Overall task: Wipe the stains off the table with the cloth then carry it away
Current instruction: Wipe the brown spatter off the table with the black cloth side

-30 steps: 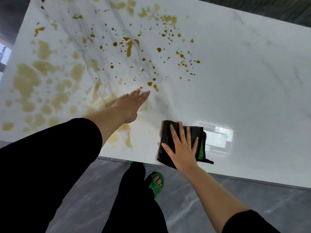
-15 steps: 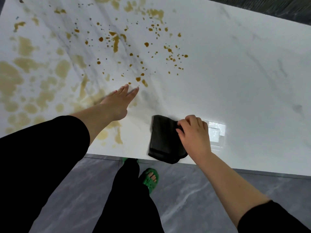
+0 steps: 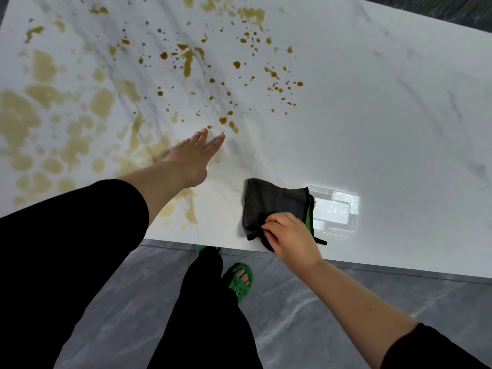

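A dark grey folded cloth [image 3: 271, 206] with a green underside lies on the white marble table [image 3: 386, 107] near its front edge. My right hand [image 3: 290, 237] pinches the cloth's near corner with curled fingers. My left hand [image 3: 194, 155] lies flat on the table with straight fingers, left of the cloth and apart from it. Brown stains [image 3: 186, 62] in drops and pale yellow-brown smears [image 3: 24, 118] cover the table's left and middle.
A bright window reflection [image 3: 335, 209] shines on the table just right of the cloth. The table's front edge [image 3: 399, 270] runs across below my right hand. Below it are the grey floor, my black trousers and a green sandal [image 3: 238, 280].
My right hand went from lying flat on the cloth to curling and pinching its near corner. The cloth has partly unfolded, showing its green edge. My left hand stays flat on the table.
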Motion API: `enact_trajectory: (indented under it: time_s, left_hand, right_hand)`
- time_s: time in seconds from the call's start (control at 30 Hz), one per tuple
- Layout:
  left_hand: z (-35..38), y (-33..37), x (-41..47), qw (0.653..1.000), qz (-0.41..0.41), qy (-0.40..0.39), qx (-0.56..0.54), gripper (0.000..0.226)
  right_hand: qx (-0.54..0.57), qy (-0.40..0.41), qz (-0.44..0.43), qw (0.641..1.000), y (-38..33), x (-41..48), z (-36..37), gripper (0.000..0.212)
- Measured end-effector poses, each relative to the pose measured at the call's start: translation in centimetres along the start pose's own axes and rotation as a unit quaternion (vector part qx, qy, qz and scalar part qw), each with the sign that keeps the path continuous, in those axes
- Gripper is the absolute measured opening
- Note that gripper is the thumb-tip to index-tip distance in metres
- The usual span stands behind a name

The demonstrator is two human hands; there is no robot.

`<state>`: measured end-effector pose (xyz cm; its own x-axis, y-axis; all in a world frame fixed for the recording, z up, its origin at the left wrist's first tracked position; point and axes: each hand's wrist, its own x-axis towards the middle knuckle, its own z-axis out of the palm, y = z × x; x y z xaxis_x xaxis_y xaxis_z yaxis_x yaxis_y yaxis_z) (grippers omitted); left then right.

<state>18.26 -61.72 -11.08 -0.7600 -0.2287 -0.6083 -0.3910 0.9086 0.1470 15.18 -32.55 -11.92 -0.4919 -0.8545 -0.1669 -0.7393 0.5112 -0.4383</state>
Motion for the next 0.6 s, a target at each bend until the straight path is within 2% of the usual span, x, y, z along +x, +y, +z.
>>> enact_trajectory:
  time_s: [0.1,0.2,0.3,0.4,0.43,0.5,0.6]
  left_hand:
    - [0.0,0.1,-0.1,1.000,0.001,-0.002,0.003,0.089]
    - [0.0,-0.1,0.0,1.000,0.003,-0.001,0.000,0.090]
    - [0.0,-0.3,0.0,1.000,0.005,0.001,-0.002,0.091]
    - [-0.1,-0.2,-0.1,1.000,0.005,-0.002,-0.003,0.091]
    - [-0.1,-0.2,-0.1,1.000,0.005,-0.003,-0.002,0.090]
    - [-0.1,-0.2,-0.1,1.000,0.007,-0.006,0.000,0.090]
    - [-0.2,-0.2,-0.2,1.000,0.009,-0.011,0.007,0.089]
  right_hand:
    - [0.018,-0.001,0.052,0.998,-1.0,-0.1,0.5,0.015]
    - [-0.019,-0.019,0.086,0.996,-1.9,0.1,1.1,0.026]
    - [-0.083,-0.051,0.078,0.992,-2.7,0.5,1.3,0.032]
    - [-0.094,-0.095,0.076,0.988,-2.8,1.0,1.3,0.027]
    - [-0.077,-0.105,0.089,0.987,-2.7,1.3,1.2,0.025]
    - [0.026,-0.106,0.153,0.982,-2.3,2.0,0.7,0.022]
    - [0.189,-0.140,0.233,0.944,-1.2,3.1,-0.9,0.011]
